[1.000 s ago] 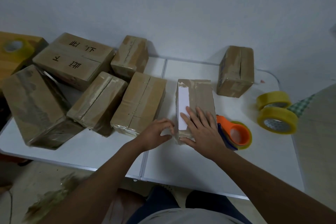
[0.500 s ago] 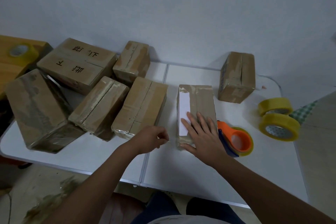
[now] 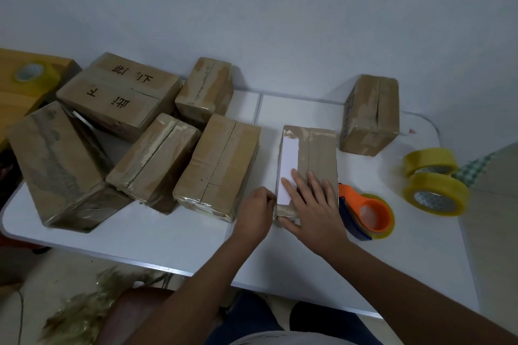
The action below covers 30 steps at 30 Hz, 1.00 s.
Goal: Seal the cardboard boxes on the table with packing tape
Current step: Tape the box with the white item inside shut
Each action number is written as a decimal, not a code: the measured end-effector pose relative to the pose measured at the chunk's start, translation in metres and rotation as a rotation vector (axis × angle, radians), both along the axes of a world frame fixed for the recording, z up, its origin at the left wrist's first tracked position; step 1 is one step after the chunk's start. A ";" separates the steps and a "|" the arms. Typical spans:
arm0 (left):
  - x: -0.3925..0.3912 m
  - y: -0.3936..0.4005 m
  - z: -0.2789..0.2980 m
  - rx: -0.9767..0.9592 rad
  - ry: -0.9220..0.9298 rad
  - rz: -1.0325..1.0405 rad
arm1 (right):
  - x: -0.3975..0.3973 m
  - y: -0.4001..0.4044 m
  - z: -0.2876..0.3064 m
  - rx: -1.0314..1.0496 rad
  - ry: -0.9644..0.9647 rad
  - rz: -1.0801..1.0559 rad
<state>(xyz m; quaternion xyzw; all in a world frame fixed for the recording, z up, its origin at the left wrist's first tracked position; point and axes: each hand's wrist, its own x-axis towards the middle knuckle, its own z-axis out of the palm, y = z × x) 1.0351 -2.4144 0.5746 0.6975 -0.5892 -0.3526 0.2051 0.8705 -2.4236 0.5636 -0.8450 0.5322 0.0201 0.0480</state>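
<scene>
The right hand (image 3: 314, 207) is lying flat, fingers straight and spread, on the near end of the labelled cardboard box (image 3: 316, 154) at the centre of the white table (image 3: 168, 238). The left hand (image 3: 256, 211) is resting against that box's near left side, fingers curled; whether it is gripping anything cannot be told. An orange tape dispenser (image 3: 370, 214) is lying just right of the box.
</scene>
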 end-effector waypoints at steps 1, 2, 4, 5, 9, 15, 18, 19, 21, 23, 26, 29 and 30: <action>-0.002 0.003 -0.004 -0.001 0.045 0.044 | 0.001 0.000 0.000 0.001 0.008 -0.004; -0.004 0.007 -0.007 0.010 0.111 0.101 | 0.001 0.000 -0.001 0.002 0.015 -0.005; -0.010 0.013 -0.014 0.043 0.272 0.245 | 0.002 -0.001 -0.002 0.002 0.018 -0.005; -0.015 0.014 -0.016 0.054 0.328 0.318 | 0.002 -0.001 -0.002 0.004 0.023 -0.006; -0.029 0.004 -0.020 0.135 0.552 0.575 | 0.001 -0.001 -0.001 0.008 0.043 -0.005; -0.008 0.009 -0.008 0.283 0.645 0.602 | 0.002 0.000 -0.001 0.010 0.048 0.001; -0.007 0.021 0.009 0.224 0.680 0.495 | 0.002 -0.001 0.000 0.006 0.050 0.000; -0.010 0.025 0.012 0.204 0.622 0.412 | 0.002 -0.001 0.000 0.005 0.055 -0.004; -0.013 0.029 0.016 0.180 0.508 0.258 | 0.002 -0.001 0.001 0.007 0.060 -0.011; -0.003 0.029 0.018 0.169 0.477 0.126 | 0.003 -0.001 0.001 0.005 0.055 -0.013; 0.015 0.031 0.016 0.150 0.463 -0.009 | 0.003 0.000 0.002 0.017 0.065 -0.007; 0.025 0.028 0.012 0.151 0.525 -0.014 | 0.003 -0.001 0.003 0.027 0.087 -0.006; 0.027 0.027 0.011 0.153 0.549 -0.012 | 0.003 -0.001 0.003 0.028 0.093 -0.005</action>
